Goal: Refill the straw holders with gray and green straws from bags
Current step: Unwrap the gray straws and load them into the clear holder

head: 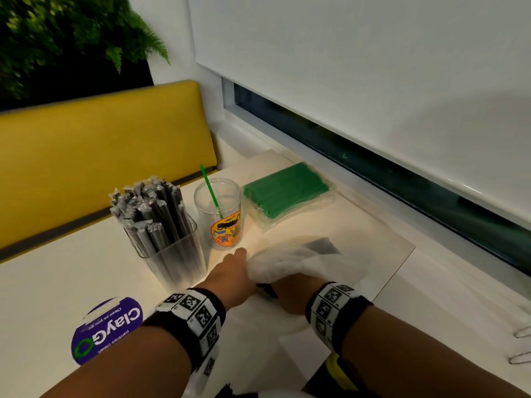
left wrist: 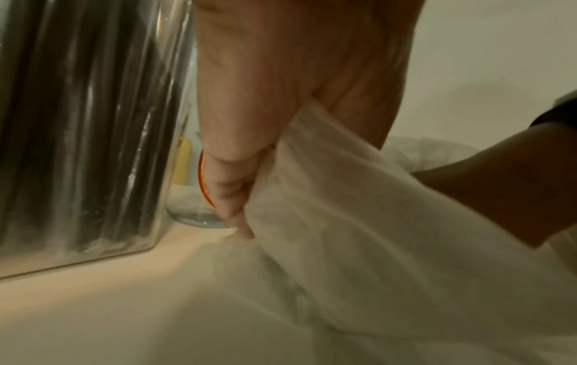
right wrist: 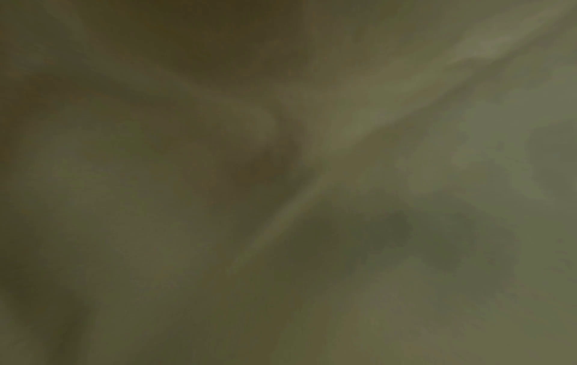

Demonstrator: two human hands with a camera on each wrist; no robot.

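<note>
Left hand (head: 230,271) gripped the white plastic bag (head: 301,262) on the table (head: 57,282); right hand (head: 287,297) sat inside it, and I could not tell its grip.

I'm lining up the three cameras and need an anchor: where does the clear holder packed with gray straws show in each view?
Head: the gray straw holder stands left of centre, just left of the left hand.
Left wrist: it fills the left side, beside the fingers.
Right wrist: not in it; the picture is a dark blur.
Shared landmark: the white plastic bag that the left hand grips.
</note>
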